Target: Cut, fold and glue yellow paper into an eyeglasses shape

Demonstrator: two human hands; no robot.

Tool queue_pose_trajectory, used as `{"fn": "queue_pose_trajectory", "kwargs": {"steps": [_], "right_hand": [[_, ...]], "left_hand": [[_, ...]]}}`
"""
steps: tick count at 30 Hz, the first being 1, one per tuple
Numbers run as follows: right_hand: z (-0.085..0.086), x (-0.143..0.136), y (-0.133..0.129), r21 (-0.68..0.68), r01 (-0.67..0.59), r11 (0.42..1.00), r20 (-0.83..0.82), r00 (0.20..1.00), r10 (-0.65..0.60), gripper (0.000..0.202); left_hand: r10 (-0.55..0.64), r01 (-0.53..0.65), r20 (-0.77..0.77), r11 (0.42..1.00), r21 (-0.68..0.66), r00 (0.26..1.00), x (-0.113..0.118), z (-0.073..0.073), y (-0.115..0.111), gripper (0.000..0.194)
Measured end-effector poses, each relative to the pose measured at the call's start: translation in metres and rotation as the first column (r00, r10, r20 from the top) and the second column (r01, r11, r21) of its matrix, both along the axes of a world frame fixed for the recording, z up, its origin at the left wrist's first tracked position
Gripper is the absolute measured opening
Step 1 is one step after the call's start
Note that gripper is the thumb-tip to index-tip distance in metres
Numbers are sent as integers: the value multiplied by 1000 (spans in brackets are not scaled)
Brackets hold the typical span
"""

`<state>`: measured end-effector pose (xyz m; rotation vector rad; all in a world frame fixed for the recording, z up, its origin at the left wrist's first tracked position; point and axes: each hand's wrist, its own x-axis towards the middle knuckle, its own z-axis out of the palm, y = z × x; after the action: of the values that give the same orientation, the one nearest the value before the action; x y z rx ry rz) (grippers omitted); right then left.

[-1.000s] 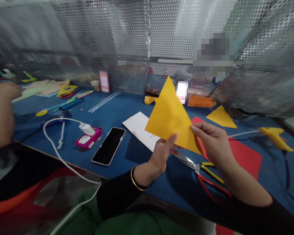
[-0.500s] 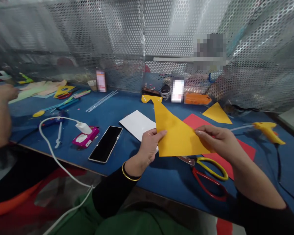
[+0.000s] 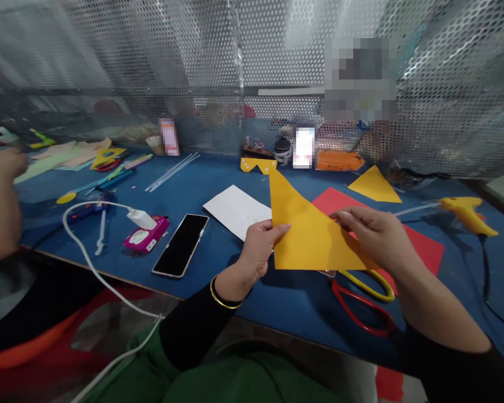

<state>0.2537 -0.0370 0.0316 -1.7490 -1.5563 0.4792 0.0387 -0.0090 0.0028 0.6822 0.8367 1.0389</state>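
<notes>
A yellow sheet of paper (image 3: 308, 238), roughly triangular, is held up between my two hands above the blue table. My left hand (image 3: 258, 249) pinches its left edge, thumb on the near face. At the slanted upper right edge, my right hand (image 3: 372, 232) pinches it between thumb and fingers. Beneath the paper and right hand lie scissors (image 3: 361, 316) with one red and one yellow handle loop; their blades are mostly hidden. Red paper (image 3: 428, 249) lies behind and under the right hand. A white sheet (image 3: 235, 210) lies left of the yellow paper, partly covered by it.
A phone (image 3: 180, 246) and a pink power socket (image 3: 145, 235) with a white cable lie to the left. At right rests a yellow glue gun (image 3: 466, 215). Yellow paper pieces (image 3: 376, 184) lie farther back. Another person's arm (image 3: 0, 207) is at far left.
The view has shifted slightly. Both hands keep their pinch on the yellow paper, which now hides more of the scissors' blades and yellow loop.
</notes>
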Motion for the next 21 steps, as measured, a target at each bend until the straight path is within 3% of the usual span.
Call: {"fn": "queue_pose_trajectory", "kwargs": {"steps": [3,7,10,15,21], "right_hand": [[2,10,2,31,-16,999,13,1000,16,41],[4,14,-2,-46,-83,995,101,991,88,40],[2,12,-4,-49,-100,994,145,984,107,35],[-3,12,-3,2,-1,1000,166,986,0,32],[4,29,-9,-30,-90,996,52,995,91,40]], "left_hand": [[54,-54,27,998,14,998,0,-2,2,27],[74,-75,24,997,26,997,0,-4,4,28],[46,-46,3,999,23,999,-1,-4,4,26],[-86,88,-51,996,19,995,-2,-2,4,22],[-23,25,-23,996,82,999,-3,-2,8,22]]}}
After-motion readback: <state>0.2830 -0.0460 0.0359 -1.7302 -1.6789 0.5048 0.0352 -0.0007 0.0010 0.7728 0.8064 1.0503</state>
